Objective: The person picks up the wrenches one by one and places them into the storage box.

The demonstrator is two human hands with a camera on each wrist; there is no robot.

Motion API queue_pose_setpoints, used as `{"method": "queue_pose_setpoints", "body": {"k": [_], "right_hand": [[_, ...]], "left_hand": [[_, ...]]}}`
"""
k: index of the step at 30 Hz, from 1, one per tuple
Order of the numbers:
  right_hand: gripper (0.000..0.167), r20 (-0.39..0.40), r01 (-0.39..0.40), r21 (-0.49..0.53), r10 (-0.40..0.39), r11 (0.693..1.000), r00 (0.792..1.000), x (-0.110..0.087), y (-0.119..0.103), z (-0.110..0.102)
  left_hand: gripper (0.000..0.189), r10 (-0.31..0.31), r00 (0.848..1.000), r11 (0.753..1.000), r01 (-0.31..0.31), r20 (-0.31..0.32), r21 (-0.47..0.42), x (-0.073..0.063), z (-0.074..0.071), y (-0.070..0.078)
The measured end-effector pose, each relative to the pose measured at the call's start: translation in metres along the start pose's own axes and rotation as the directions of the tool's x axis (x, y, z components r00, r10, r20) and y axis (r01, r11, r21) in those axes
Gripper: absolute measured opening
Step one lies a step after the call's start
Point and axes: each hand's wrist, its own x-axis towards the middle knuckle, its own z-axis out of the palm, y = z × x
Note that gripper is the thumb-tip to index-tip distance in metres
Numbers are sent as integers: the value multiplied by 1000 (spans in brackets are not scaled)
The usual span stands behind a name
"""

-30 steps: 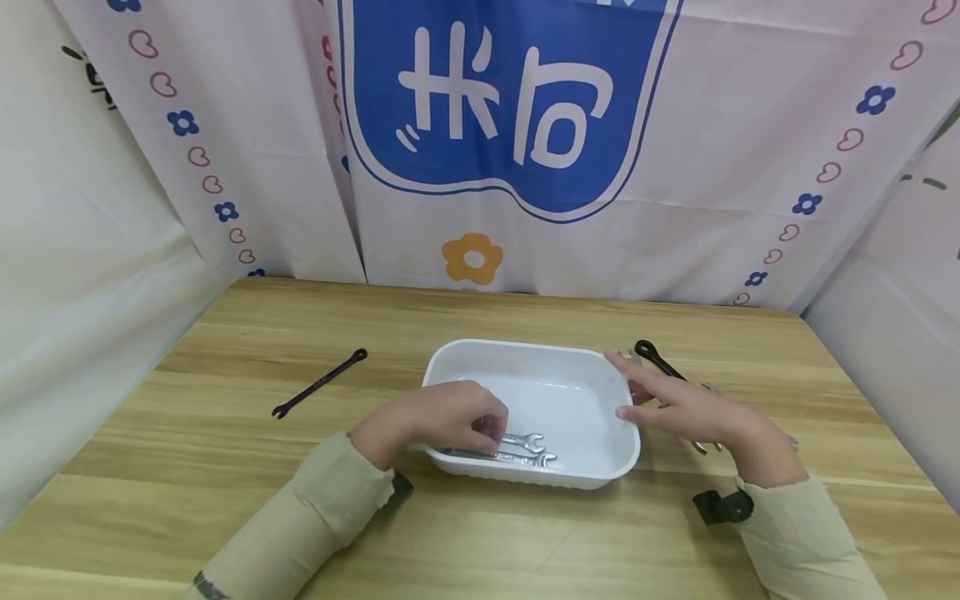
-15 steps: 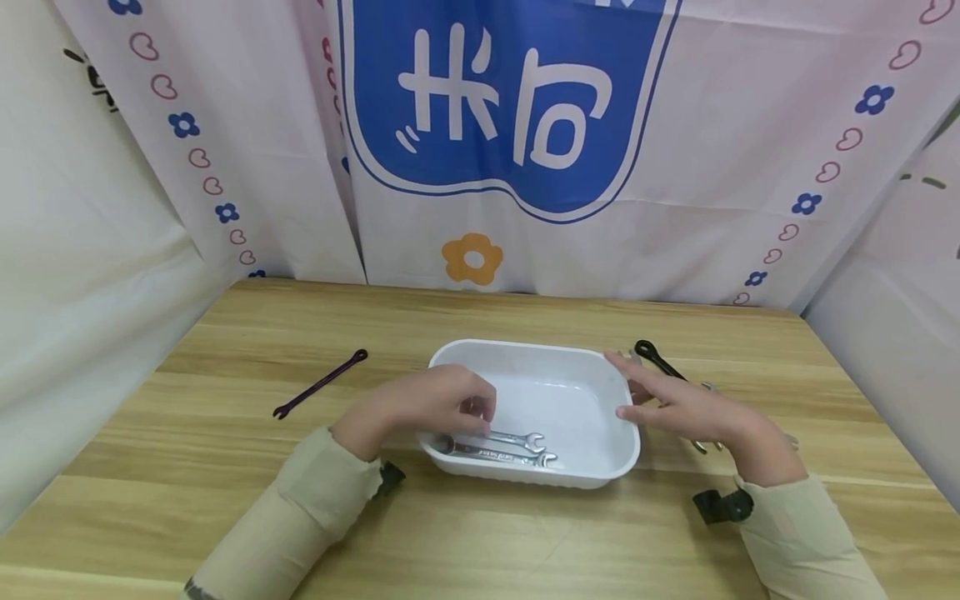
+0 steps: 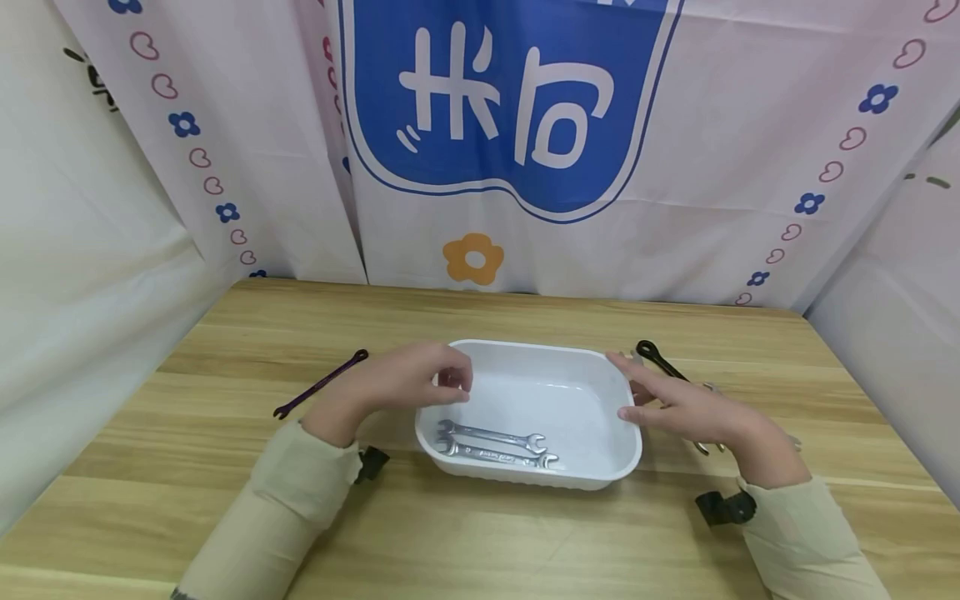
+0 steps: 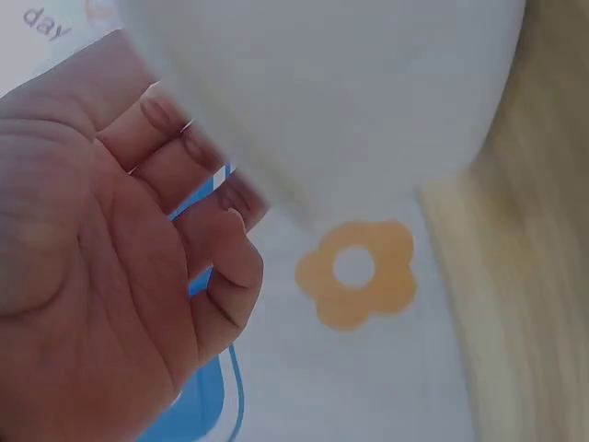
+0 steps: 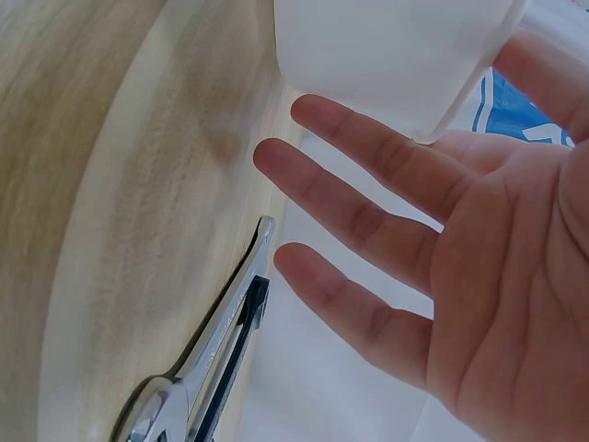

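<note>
A white plastic tray (image 3: pixel 528 479) stands on the table. Inside it, along the near side, two silver open-end wrenches lie side by side: the upper wrench (image 3: pixel 491 434) and the lower wrench (image 3: pixel 495 456). My left hand (image 3: pixel 408 375) hovers over the tray's left rim, fingers loosely bent and holding nothing; in the left wrist view its palm (image 4: pixel 83 239) shows bare. At the right rim rests my right hand (image 3: pixel 678 408), thumb and index finger on the tray's edge. Its other fingers stretch out straight beside the outer wall in the right wrist view.
On the table's left lies a purple combination wrench (image 3: pixel 318 385). Beyond the right hand and partly hidden under it are a black wrench (image 3: pixel 658 358) and several silver wrenches, one a chrome wrench (image 5: pixel 207 354). A printed cloth (image 3: pixel 637 250) hangs behind the table.
My left hand has let go of the upper silver wrench and drawn back, up and left, out of the tray to its left rim. My right hand has stayed at the right rim.
</note>
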Motion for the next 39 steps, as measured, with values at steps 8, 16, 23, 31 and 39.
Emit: {"method": "queue_pose_setpoints", "body": {"k": [8,16,23,31,39], "right_hand": [[79,-3,-6,-2,6,1000,1000,0,0,0],[79,-8,11,-9,-11,1000,1000,-2,1,-1],[78,-10,15,-21,-15,1000,1000,-1,1,-1],[78,-16,21,-36,-22,999,1000,1,2,0],[78,-1,-1,-14,1,1000,1000,0,1,0]], "left_hand": [[4,-110,990,993,105,-92,-58,-11,-18,-19],[5,-128,980,992,126,-149,-21,-17,-28,-34],[6,-196,960,980,195,-199,-25,-29,-34,-54],[6,-175,964,984,177,-200,-9,-48,-34,-80],[9,-192,963,981,192,-190,-14,-66,-33,-102]]}}
